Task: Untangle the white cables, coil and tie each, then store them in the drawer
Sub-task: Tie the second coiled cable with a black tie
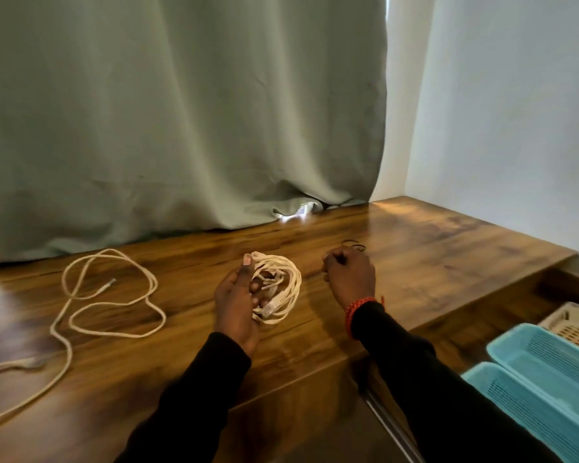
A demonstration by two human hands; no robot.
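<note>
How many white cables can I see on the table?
2. A coiled cable is held in the left hand mid-table; a loose cable sprawls to its left, running off the picture's edge. More may be hidden.

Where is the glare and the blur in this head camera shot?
Head view: glare shines on the table near the curtain gap; the far left edge smears the loose cable; the left hand gripping the coiled cable is sharp; wide-angle distortion bends the table edges.
</note>
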